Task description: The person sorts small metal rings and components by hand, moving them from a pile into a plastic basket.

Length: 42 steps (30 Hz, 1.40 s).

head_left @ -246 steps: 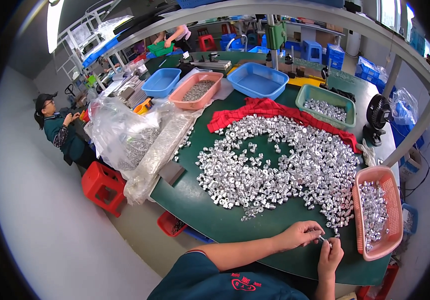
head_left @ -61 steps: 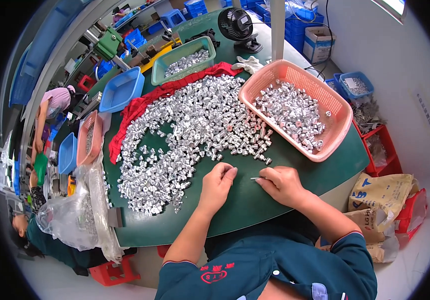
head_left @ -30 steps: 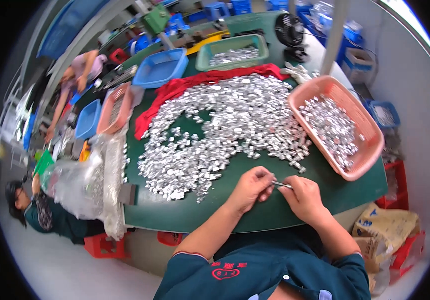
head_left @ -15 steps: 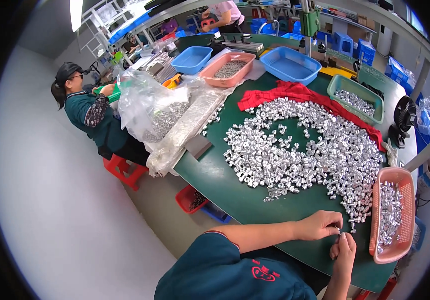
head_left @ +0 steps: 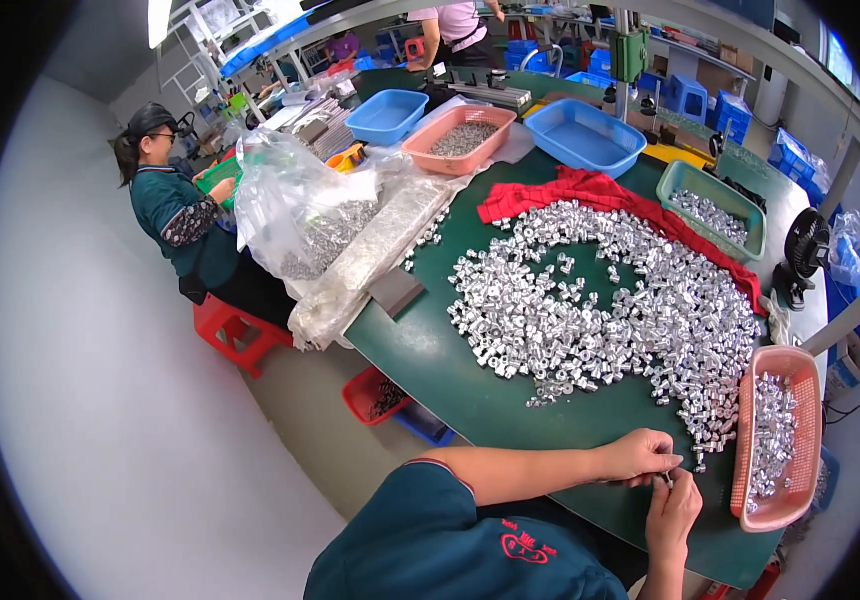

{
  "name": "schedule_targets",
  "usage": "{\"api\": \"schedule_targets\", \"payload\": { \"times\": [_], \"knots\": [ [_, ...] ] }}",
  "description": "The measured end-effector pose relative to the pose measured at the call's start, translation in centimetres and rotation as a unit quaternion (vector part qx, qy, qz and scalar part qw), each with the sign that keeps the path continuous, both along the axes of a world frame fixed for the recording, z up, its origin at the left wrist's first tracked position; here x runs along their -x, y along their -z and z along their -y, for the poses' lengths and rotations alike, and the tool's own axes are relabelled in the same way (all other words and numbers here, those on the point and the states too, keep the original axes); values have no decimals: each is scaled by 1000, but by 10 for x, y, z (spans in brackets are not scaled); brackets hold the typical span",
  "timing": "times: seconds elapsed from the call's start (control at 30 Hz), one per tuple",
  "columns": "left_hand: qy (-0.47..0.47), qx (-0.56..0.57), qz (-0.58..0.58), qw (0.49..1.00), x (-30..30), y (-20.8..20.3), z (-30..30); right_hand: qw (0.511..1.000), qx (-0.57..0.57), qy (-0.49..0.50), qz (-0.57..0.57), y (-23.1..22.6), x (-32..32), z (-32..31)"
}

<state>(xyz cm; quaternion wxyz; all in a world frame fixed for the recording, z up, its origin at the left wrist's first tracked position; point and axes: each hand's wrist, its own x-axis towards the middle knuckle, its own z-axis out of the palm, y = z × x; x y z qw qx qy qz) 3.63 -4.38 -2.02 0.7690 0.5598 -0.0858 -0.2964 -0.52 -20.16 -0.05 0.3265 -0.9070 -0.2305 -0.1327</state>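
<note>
Over the near edge of the table, my left hand (head_left: 638, 456) and my right hand (head_left: 675, 508) meet with bent, pinching fingers. Between the fingertips shows a tiny silver metal part (head_left: 668, 479), mostly covered, so its exact kind is unclear. Just beyond my hands spreads a big heap of small shiny metal cylindrical parts (head_left: 590, 330), some with a hole through the middle. To the right of my hands, a pink plastic basket (head_left: 808, 420) holds more silver parts.
A red cloth (head_left: 610, 187) borders the heap at the back. Beyond stand a green basket (head_left: 672, 180), a blue tray (head_left: 640, 140) and a small fan (head_left: 805, 245). A plastic bag of parts (head_left: 290, 200) lies left, where a co-worker (head_left: 175, 210) sits holding something green.
Both hands have shifted slightly left, and the right hand has turned and come up closer under the left fingers. The co-worker has leaned back a little with the green thing.
</note>
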Motion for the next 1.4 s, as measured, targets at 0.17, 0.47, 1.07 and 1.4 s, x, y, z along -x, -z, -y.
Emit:
{"api": "schedule_targets", "payload": {
  "times": [0.17,0.47,1.07,1.4],
  "knots": [
    [-5,8,36,999,0,-1,-2,999,-20,7,-27,10,-2,4],
    [6,-40,123,992,7,-14,-6,957,-194,20,-216,13,8,12],
    [-34,-127,234,963,-16,-2,11,943,-265,183,-87,25,50,42],
    [16,-402,552,730,-19,-16,56,965,-224,135,-7,16,53,41]
  ]
}}
